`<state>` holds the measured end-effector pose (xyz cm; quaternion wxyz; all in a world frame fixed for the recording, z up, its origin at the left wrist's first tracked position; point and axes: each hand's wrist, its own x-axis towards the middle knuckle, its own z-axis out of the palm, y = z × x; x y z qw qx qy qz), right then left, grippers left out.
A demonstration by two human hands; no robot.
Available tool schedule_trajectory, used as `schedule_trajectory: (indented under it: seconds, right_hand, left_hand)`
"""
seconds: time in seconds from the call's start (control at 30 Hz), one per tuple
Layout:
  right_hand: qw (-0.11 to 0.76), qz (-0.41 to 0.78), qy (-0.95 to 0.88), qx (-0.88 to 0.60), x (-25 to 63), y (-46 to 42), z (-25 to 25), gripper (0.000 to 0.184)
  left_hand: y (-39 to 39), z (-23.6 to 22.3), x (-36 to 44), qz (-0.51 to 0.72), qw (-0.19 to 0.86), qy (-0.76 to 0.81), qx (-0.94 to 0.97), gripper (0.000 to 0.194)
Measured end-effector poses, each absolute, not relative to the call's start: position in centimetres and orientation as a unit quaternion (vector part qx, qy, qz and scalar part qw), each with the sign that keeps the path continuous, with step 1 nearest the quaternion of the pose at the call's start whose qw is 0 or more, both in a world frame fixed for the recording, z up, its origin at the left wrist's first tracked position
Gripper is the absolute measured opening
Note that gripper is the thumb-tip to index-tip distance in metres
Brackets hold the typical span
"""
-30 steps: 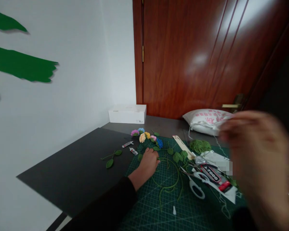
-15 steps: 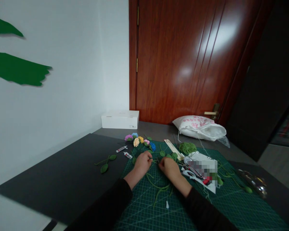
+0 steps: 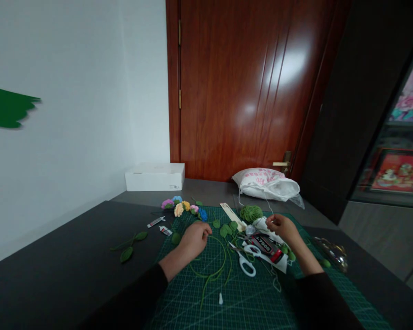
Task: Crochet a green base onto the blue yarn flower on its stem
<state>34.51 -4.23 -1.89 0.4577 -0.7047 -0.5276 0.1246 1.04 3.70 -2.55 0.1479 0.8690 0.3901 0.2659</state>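
Observation:
My left hand [image 3: 195, 239] is closed over the green cutting mat [image 3: 189, 302], pinching the end of a thin green stem [image 3: 224, 259] that curves away in a loop. My right hand [image 3: 285, 228] is raised to the right, above a black and red packet marked T-7000 [image 3: 266, 246]. Its fingertips are pressed together; anything between them is too small to make out. White-handled scissors [image 3: 247, 266] lie between the hands, near crocheted green leaves [image 3: 226, 230]. A small white nozzle cap [image 3: 220, 299] rests nearer to me.
Crocheted flowers [image 3: 179, 210] lie at the mat's back left, near two small tubes [image 3: 156, 222]. A leaf sprig [image 3: 126, 254] is on the black table [image 3: 72, 256]. Behind are green yarn [image 3: 251, 213], a white sack [image 3: 261, 179] and a white box [image 3: 154, 178].
My right hand has moved away from my left, up and to the right, uncovering the scissors. The left hand keeps its pinch. The view has turned right.

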Motion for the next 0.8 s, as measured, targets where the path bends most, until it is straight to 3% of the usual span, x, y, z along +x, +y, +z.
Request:
schedule_trajectory:
  seconds: [0.2, 0.4, 0.8]
  right_hand:
    - [0.478, 0.093, -0.505, -0.713, 34.0, -2.9, -3.7, 0.014]
    - [0.502, 0.054, -0.51, -0.696, 32.0, -2.0, -5.8, 0.012]
    - [0.592, 0.076, -0.475, -0.646, 31.5, -1.2, -6.9, 0.019]
  left_hand:
    - [6.8, -0.3, 8.1, 0.235, 0.161, 0.351, 0.892, 0.01]
    - [8.7, 1.8, 12.8, 0.274, 0.159, 0.327, 0.89, 0.035]
    - [10.2, 4.0, 13.8, 0.334, 0.241, 0.353, 0.84, 0.034]
